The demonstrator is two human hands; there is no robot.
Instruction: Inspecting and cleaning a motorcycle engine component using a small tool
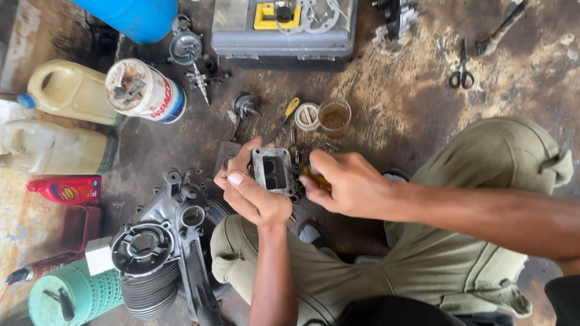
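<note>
My left hand (251, 190) grips a small grey metal engine part (273, 171) with a rectangular face and two openings, holding it up over the dirty floor. My right hand (341, 181) is closed on a yellow-handled tool (318, 179) whose tip meets the right side of that part. The tool's shaft is hidden behind my fingers. My knees in olive trousers (477, 253) frame the spot below and to the right.
A grey engine casing with a finned cylinder (160, 250) lies at lower left. Oil jugs (66, 90), a red bottle (66, 189), a can (145, 90), a grey toolbox (284, 30), scissors (462, 69), a small cup (334, 116) and a screwdriver (289, 111) lie around.
</note>
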